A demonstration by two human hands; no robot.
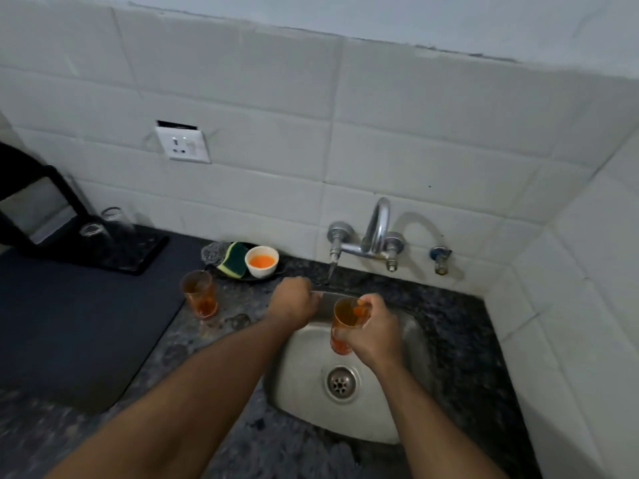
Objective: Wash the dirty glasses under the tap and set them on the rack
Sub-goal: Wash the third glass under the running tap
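Head view, I count 2 orange-stained glasses: my right hand grips one over the sink; the other stands on the counter. 2 clear glasses sit on the rack. Left hand, fingers curled, grip unclear. No writing legible.

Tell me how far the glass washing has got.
Done: two clear glasses stand upside down on the black rack. In hand: the right hand grips an orange-stained glass over the sink; the left hand is beside it. Left: a second stained glass waits on the counter.
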